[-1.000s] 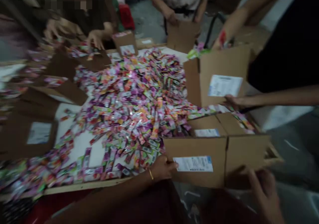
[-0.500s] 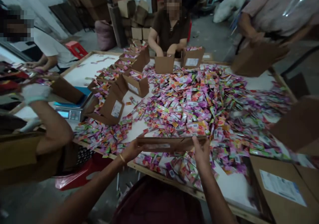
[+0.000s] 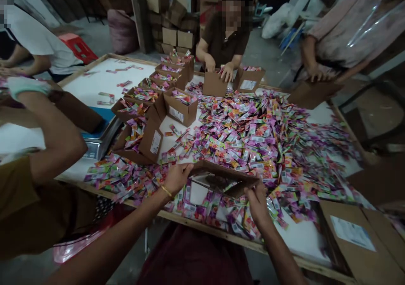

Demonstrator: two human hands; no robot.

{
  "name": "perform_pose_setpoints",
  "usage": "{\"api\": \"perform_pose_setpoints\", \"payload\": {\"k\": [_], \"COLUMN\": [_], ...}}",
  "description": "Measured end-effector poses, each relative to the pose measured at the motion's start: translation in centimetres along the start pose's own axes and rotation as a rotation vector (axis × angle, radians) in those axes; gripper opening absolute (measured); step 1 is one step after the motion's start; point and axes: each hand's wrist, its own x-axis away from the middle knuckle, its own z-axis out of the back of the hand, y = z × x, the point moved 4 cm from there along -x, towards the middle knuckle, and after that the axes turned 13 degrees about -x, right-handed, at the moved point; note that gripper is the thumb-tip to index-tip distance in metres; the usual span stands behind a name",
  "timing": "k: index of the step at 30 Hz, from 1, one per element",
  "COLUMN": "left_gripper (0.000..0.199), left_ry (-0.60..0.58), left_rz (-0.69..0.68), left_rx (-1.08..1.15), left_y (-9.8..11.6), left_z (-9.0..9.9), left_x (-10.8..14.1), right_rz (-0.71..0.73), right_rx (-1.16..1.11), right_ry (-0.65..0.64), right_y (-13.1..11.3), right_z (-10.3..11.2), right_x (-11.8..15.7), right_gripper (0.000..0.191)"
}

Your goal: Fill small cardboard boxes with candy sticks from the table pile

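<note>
Between my hands a brown cardboard box [image 3: 228, 173] hangs over the near side of the table, partly flattened, with a narrow slanted gap through its middle. My left hand [image 3: 177, 178], with a yellow bangle at the wrist, pinches its left end. At the right end, my right hand [image 3: 257, 196] grips the lower corner with thumb and fingers. Small pink, purple and green sachets [image 3: 247, 128] lie in a wide heap under and beyond the box.
Filled cardboard boxes [image 3: 142, 143] stand in a row at left, beside a scale [image 3: 98, 143] with a box on it. A flat labelled carton [image 3: 354, 234] lies at near right. Co-workers handle boxes across the table [image 3: 95, 82] and on both sides.
The box has opened from a nearly flat strip into a slanted gap, its left end raised. My left hand has moved up and right. The far co-worker's hand now rests on a box's rim.
</note>
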Motion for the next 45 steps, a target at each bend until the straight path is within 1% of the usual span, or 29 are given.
{"api": "perform_pose_setpoints", "payload": {"k": [2, 4, 6, 7, 9, 10, 12, 14, 15, 17, 19, 21, 23, 25, 26, 28, 30, 31, 33, 34, 35, 36, 37, 38, 40, 41, 42, 43, 45], "left_gripper": [0.045, 0.048, 0.048, 0.047, 0.042, 0.039, 0.039, 0.044, 0.045, 0.045, 0.044, 0.040, 0.034, 0.025, 0.020, 0.013, 0.011, 0.014, 0.019, 0.021, 0.024, 0.029, 0.033, 0.038, 0.047, 0.050, 0.052, 0.053, 0.052], "left_ry": [-0.001, -0.023, -0.056, -0.082, -0.141, -0.175, -0.245, -0.296, -0.286, -0.199, -0.067, 0.072, 0.248, 0.432, 0.512, 0.645, 0.758, 0.810, 0.905, 0.936, 0.937, 0.897, 0.804, 0.667, 0.353, 0.230, 0.143, 0.093, 0.057], "left_rz": [0.043, 0.041, -0.017, -0.043, -0.078, -0.095, -0.127, -0.201, -0.256, -0.360, -0.402, -0.413, -0.401, -0.345, -0.310, -0.268, -0.233, -0.200, -0.099, -0.040, 0.010, 0.032, 0.012, -0.036, -0.147, -0.172, -0.164, -0.135, -0.084], "left_rx": [-0.294, -0.491, -0.559, -0.568, -0.566, -0.565, -0.566, -0.526, -0.487, -0.409, -0.392, -0.400, -0.365, -0.317, -0.298, -0.253, -0.150, -0.070, 0.123, 0.214, 0.281, 0.312, 0.301, 0.250, 0.073, -0.022, -0.102, -0.158, -0.199], "left_y": [0.8, 2.0, 3.6, 4.4, 5.8, 6.3, 6.6, 6.1, 5.7, 4.7, 3.8, 3.4, 3.7, 4.2, 4.4, 4.7, 4.6, 4.3, 3.3, 2.7, 2.2, 1.9, 1.9, 2.3, 3.3, 3.8, 4.2, 4.4, 4.7], "left_z": [1.2, 1.9, 1.8, 1.6, 0.9, 0.5, -0.3, -1.2, -1.6, -2.1, -2.7, -3.7, -4.8, -6.1, -6.7, -7.9, -8.6, -8.7, -8.5, -8.3, -8.0, -7.7, -7.4, -7.2, -7.2, -7.2, -7.2, -7.1, -6.9], "left_x": [-0.9, -1.5, -1.8, -1.8, -1.8, -1.7, -1.0, 0.3, 1.1, 2.6, 3.3, 3.0, 1.9, 0.6, 0.1, -0.5, -0.5, -0.5, -0.3, -0.3, -0.3, -0.4, -0.7, -1.0, -1.4, -1.5, -1.5, -1.4, -1.3], "right_rz": [-0.061, -0.108, -0.113, -0.091, 0.004, 0.059, 0.118, 0.117, 0.113, 0.133, 0.161, 0.179, 0.197, 0.256, 0.317, 0.488, 0.669, 0.743, 0.847, 0.882, 0.905, 0.917, 0.909, 0.886, 0.805, 0.760, 0.719, 0.684, 0.610], "right_rx": [-0.015, -0.029, -0.022, -0.006, 0.055, 0.087, 0.117, 0.108, 0.101, 0.084, 0.062, 0.029, 0.028, 0.099, 0.163, 0.339, 0.542, 0.636, 0.757, 0.786, 0.803, 0.811, 0.821, 0.837, 0.882, 0.906, 0.930, 0.950, 0.974], "right_ry": [-0.048, -0.080, -0.128, -0.162, -0.186, -0.160, -0.044, 0.047, 0.065, 0.071, 0.057, 0.002, -0.098, -0.211, -0.263, -0.361, -0.404, -0.410, -0.400, -0.388, -0.381, -0.373, -0.361, -0.349, -0.357, -0.366, -0.380, -0.403, -0.472], "right_y": [0.8, 1.2, 1.3, 1.3, 1.5, 1.7, 2.4, 3.3, 3.6, 3.8, 3.9, 3.7, 3.0, 1.3, 0.2, -2.3, -3.8, -4.1, -3.5, -3.0, -2.3, -1.6, -1.1, -0.7, -0.4, -0.4, -0.6, -0.8, -1.1], "right_z": [-1.0, -1.7, -2.2, -2.5, -2.8, -2.9, -2.8, -2.9, -3.0, -3.3, -3.3, -2.9, -1.9, -0.7, -0.1, 0.4, 0.1, -0.3, -1.3, -1.7, -2.1, -2.4, -2.7, -2.9, -3.6, -4.1, -4.8, -5.5, -7.2], "right_x": [0.8, 1.2, 1.2, 1.0, 0.5, 0.3, -0.1, -0.3, -0.2, -0.1, 0.0, -0.2, -0.8, -1.6, -1.9, -2.1, -1.3, -0.6, 1.0, 1.8, 2.5, 3.0, 3.3, 3.4, 3.1, 2.8, 2.5, 2.3, 1.7], "right_gripper": [0.087, 0.093, 0.097, 0.099, 0.104, 0.107, 0.107, 0.104, 0.101, 0.095, 0.090, 0.085, 0.076, 0.063, 0.059, 0.059, 0.066, 0.067, 0.060, 0.055, 0.051, 0.048, 0.047, 0.048, 0.053, 0.056, 0.061, 0.067, 0.083]}}
